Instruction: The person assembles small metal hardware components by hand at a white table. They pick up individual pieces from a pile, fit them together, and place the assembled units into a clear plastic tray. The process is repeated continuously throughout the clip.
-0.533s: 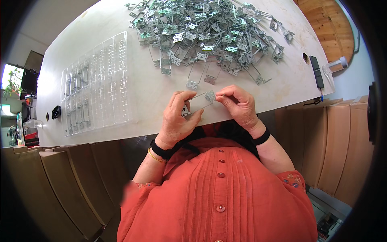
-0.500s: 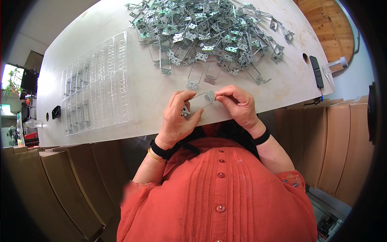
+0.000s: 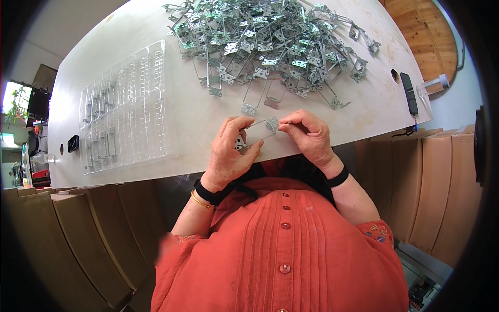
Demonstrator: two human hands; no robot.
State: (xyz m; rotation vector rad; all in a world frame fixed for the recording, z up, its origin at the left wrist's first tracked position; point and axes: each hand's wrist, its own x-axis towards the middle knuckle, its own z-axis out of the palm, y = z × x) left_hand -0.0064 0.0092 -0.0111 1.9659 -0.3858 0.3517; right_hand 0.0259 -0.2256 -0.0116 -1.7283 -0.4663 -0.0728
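Note:
Above the table's near edge, my left hand (image 3: 230, 151) is closed around a small metal bracket assembly (image 3: 271, 125), two thin rods with a punched plate at each end. One plate sits within the left fingers; the other points toward my right hand (image 3: 309, 135). The thumb and forefinger of the right hand pinch together at that far plate's edge. What lies between those fingertips is too small to make out. Just beyond my hands, two similar brackets (image 3: 249, 109) lie at the near side of a large heap of metal brackets (image 3: 265, 44).
On the left of the white table (image 3: 197, 156) lies a clear plastic tray (image 3: 163, 117), with several brackets in its left slots. A black oblong device (image 3: 409, 93) and a clear cup (image 3: 435, 83) are at the right edge. Cardboard boxes (image 3: 434, 182) stand below on both sides.
Almost nothing differs. Both hands hold the same pose around the bracket assembly, and the view has shifted very slightly.

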